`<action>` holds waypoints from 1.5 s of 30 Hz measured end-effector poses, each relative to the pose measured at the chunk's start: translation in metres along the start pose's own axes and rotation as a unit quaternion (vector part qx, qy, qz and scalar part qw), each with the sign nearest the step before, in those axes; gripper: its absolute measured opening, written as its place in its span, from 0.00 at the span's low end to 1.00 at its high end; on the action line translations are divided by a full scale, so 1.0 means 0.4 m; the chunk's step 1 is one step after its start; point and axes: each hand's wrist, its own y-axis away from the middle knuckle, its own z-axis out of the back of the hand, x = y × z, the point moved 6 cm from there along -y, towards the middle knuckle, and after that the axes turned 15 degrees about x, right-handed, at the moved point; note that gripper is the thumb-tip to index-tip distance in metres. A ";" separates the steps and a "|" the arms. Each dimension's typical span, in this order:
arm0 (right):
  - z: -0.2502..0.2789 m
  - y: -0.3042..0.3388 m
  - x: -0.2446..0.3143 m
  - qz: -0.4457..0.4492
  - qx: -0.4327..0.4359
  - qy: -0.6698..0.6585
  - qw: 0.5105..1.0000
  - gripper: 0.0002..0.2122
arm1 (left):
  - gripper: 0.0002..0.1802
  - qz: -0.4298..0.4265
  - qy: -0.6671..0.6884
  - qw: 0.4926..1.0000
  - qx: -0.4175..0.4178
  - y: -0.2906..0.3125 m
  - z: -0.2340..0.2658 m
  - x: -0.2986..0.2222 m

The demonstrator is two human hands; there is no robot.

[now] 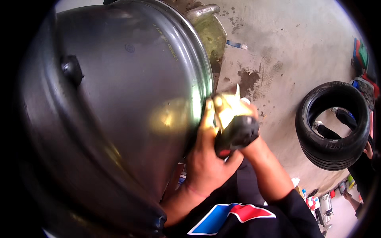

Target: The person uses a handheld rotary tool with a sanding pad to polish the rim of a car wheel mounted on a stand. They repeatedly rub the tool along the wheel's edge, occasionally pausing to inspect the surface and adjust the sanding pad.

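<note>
A large dark grey metal wheel rim [119,79] fills the left side, its shiny lip running down beside my hands. My left hand [206,162] is closed around a short black torch [237,135] with a red spot on it. One finger of that hand reaches up against the lip. The light falls on my right hand [238,107] and throws a yellow glow onto the rim's barrel. My right hand is closed close to the lip, just beyond the torch. A thin pale pointed piece [238,90] sticks up from its fingers; glare hides what it is.
A black valve-like part [72,70] juts from the rim's barrel. Behind the rim is a worn metal machine part [212,35]. A black tyre [333,154] stands on the stained concrete floor [285,51] at right, beside another person [359,170]. Assorted items [317,202] lie lower right.
</note>
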 end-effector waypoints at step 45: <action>-0.034 0.029 0.001 0.054 -0.027 -0.030 0.998 0.10 | 0.30 0.000 -0.209 0.977 0.028 0.008 0.017 -0.031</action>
